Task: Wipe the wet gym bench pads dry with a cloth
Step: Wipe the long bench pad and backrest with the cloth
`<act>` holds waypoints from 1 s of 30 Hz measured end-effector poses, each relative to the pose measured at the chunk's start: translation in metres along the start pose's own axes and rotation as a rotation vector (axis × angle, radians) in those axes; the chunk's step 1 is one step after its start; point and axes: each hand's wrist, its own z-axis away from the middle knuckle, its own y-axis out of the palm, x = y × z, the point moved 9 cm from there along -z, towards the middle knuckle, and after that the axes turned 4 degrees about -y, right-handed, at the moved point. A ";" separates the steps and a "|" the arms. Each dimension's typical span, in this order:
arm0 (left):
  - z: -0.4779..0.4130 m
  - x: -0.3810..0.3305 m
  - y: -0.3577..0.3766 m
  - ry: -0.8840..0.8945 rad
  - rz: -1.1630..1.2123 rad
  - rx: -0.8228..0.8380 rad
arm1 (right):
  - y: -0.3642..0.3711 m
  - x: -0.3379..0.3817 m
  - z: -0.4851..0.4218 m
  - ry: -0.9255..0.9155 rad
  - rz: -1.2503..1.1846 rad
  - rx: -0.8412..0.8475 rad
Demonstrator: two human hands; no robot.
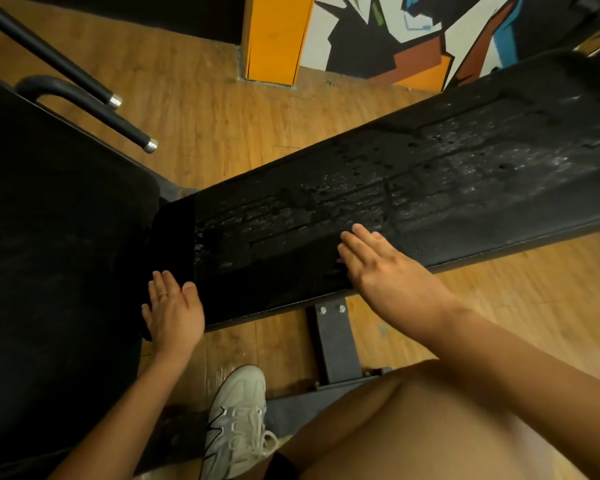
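Pad (413, 181) lies slantwise, droplets and streaks over most of its top: drying barely begun, by my reckoning. Right hand (385, 268) flat, fingers straight, on pad's near edge. Left hand (174, 306) spread at pad's left end, thumb touching. Cloth not seen

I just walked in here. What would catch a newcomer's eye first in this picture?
The long black bench pad, slanting from the middle to the upper right, glistens with water drops. The right hand lies flat on its near edge, and the left hand sits at its near-left corner. Behind, a bright mural and an orange pillar stand out at the top.
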 end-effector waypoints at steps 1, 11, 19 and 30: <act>0.000 -0.001 0.000 -0.011 0.002 0.011 | 0.002 -0.004 0.002 0.025 -0.018 0.005; 0.000 -0.017 -0.002 -0.158 0.067 0.004 | 0.002 0.003 -0.008 -0.058 0.021 -0.052; 0.003 -0.021 -0.004 -0.135 0.034 -0.037 | -0.011 -0.069 0.037 0.192 -0.016 -0.116; 0.004 -0.020 -0.005 -0.146 0.020 -0.019 | -0.008 -0.072 0.041 0.093 -0.096 -0.224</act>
